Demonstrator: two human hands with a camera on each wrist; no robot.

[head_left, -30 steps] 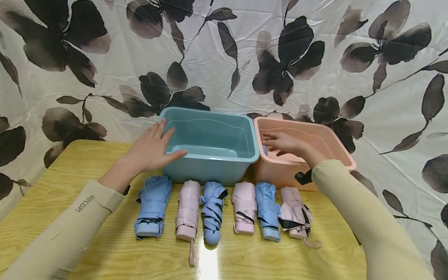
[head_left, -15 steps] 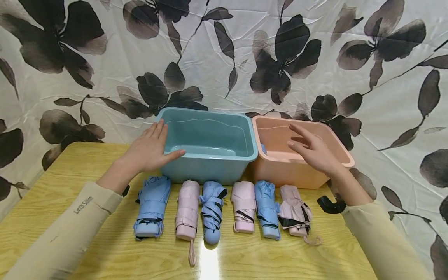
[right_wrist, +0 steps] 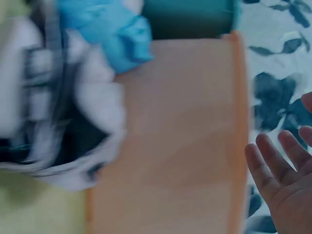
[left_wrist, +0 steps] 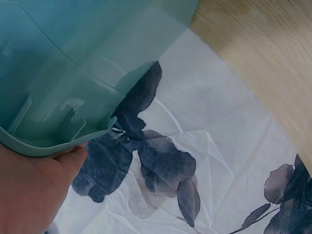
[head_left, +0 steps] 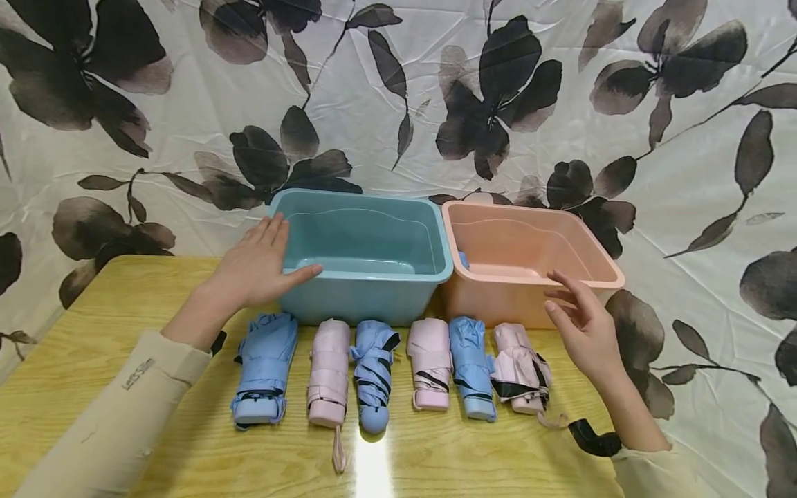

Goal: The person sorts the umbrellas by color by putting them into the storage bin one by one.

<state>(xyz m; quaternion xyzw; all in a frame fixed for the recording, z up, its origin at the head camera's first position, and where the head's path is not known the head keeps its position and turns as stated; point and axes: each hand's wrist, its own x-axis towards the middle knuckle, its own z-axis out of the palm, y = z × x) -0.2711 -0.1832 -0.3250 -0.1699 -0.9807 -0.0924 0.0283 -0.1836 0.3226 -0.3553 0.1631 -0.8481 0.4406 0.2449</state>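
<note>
My left hand [head_left: 249,266] rests at the left end of a teal bin [head_left: 364,297], its fingers straight and its thumb over the front rim. In the left wrist view, part of the left hand [left_wrist: 34,190] touches the bin's rim from outside. My right hand [head_left: 588,335], holding nothing, hovers before the right front of a peach bin [head_left: 498,301], fingers loosely spread. Nearest to it lies a pink folded umbrella [head_left: 517,360] with a strap. The right wrist view shows the right hand [right_wrist: 292,180] with fingers extended, beside the peach bin's wall.
A row of folded umbrellas lies before the bins: blue [head_left: 264,366], pink [head_left: 328,373], a blue one with a round end [head_left: 373,373], pink [head_left: 429,363], blue [head_left: 473,366]. Something blue [head_left: 463,260] sits inside the peach bin's left end. A floral cloth [head_left: 398,104] hangs behind the table [head_left: 156,311].
My right hand has come out from over the peach bin, moving right and toward me. The left hand stays at the teal bin. The head view has shifted slightly.
</note>
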